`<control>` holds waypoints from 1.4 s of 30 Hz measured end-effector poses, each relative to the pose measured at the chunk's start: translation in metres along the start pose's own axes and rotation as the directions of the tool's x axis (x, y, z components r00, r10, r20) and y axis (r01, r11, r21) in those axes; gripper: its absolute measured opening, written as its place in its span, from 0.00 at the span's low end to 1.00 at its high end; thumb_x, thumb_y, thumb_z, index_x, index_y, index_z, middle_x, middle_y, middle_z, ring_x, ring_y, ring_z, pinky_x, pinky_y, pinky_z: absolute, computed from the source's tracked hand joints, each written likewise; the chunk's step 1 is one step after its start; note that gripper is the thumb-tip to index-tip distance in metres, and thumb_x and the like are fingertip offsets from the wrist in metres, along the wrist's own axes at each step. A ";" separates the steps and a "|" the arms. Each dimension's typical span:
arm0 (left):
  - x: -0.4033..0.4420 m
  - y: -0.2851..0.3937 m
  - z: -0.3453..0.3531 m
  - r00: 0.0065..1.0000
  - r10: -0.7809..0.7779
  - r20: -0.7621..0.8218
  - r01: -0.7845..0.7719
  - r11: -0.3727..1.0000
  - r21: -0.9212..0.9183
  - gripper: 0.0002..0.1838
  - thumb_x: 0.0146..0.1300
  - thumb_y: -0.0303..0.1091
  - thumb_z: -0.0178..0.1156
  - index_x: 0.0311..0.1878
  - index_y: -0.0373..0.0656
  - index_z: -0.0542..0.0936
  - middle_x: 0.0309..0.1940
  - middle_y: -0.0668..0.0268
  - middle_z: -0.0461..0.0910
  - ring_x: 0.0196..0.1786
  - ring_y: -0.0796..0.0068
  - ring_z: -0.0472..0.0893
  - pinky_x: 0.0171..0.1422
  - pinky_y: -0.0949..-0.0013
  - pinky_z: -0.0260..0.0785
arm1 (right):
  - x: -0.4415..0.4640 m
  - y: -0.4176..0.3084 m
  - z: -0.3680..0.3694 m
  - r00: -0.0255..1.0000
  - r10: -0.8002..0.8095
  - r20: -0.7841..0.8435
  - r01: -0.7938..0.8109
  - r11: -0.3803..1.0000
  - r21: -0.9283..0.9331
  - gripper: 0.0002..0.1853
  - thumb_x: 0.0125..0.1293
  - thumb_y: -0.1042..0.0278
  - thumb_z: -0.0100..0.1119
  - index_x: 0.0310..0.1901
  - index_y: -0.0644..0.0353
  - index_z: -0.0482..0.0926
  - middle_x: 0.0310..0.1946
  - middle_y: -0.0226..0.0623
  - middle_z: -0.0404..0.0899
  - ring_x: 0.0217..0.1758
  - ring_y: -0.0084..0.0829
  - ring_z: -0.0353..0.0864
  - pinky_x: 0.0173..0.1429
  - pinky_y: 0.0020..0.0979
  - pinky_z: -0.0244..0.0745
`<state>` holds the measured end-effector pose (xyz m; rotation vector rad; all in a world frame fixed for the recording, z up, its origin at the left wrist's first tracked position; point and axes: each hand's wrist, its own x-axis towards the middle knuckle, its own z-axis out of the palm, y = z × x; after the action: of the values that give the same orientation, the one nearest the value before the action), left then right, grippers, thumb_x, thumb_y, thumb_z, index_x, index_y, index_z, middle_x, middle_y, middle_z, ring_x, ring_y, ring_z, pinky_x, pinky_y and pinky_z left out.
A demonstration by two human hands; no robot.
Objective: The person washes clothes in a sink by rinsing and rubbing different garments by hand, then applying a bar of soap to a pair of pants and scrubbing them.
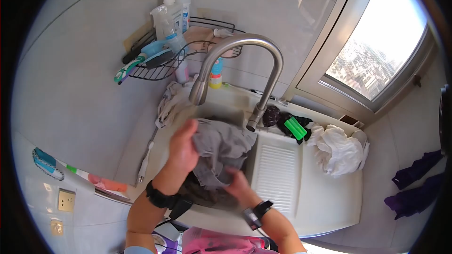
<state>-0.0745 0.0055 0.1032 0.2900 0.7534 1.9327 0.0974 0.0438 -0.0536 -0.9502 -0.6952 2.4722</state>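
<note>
A grey cloth garment (pixel 220 143) hangs bunched over the sink basin (pixel 225 112), between my two hands. My left hand (pixel 184 146), slightly blurred, is closed on the garment's left edge. Lower down, my right hand (pixel 239 188) grips its bottom right part, with some fingers hidden by the fabric. Darker wet-looking cloth (pixel 205 194) lies in the basin underneath. Above the basin arches a metal faucet (pixel 233 42), its spout head just over the garment; no water stream is visible.
Right of the basin is a ribbed washboard (pixel 278 178). White cloth (pixel 332 150) is piled on the counter, near a green block (pixel 295 128) on black plastic. A wire corner shelf (pixel 155 71) carries bottles and brushes. A white-handled brush (pixel 147 162) lies at the left edge.
</note>
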 end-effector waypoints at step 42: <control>-0.080 -0.204 -0.012 0.769 -0.475 0.427 -0.390 0.181 0.903 0.17 0.47 0.32 0.59 0.42 0.37 0.74 0.49 0.52 0.68 0.51 0.51 0.68 0.54 0.55 0.61 | -0.095 -0.171 -0.083 0.917 -0.394 0.062 0.398 0.911 -0.108 0.30 0.46 0.76 0.49 0.56 0.68 0.63 0.47 0.48 0.73 0.49 0.42 0.74 0.54 0.39 0.71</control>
<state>0.1046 -0.0066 -0.0227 1.6782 1.4187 0.7495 0.2525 0.1555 0.0395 -0.7167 -0.9538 2.1127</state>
